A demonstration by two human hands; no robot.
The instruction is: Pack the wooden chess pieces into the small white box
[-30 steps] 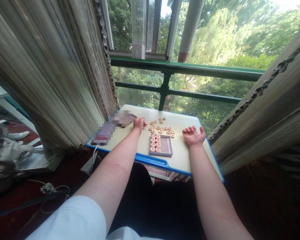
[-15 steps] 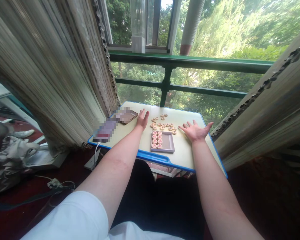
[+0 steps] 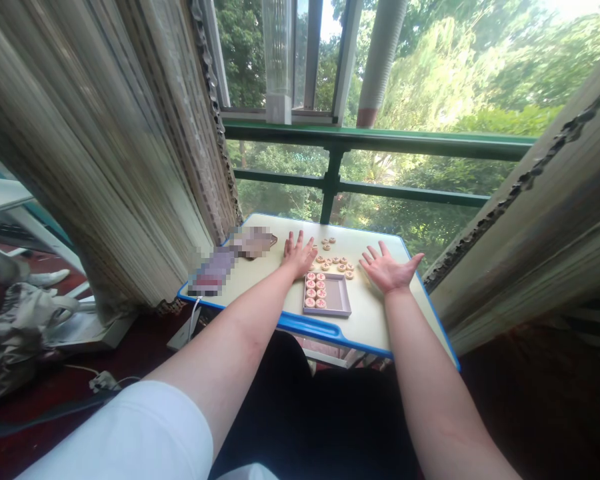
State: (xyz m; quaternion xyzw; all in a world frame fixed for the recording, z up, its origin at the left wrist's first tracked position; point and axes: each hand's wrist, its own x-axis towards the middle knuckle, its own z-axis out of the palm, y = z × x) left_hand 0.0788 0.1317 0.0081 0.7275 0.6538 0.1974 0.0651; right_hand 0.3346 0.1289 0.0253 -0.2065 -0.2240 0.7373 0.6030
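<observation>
Eight red-marked xiangqi pieces [image 3: 321,293] sit in two columns, filling only the left part of the shallow box [image 3: 337,295] near the desk's [image 3: 253,283] front edge. More loose pieces [image 3: 336,261] lie scattered beyond it toward the far edge, not yet boxed. The left hand [image 3: 299,255] is palm down beside them, fingers spread; I can't tell what's beneath. The right hand [image 3: 389,268], near the right edge, is spread palm up, with nothing visible in it.

Smooth tabletop [image 3: 366,313], wooden-looking discs [image 3: 321,293] — glossy railing [image 3: 380,141] (metal, seemingly), ridged cloth curtain [image 3: 105,147].
</observation>
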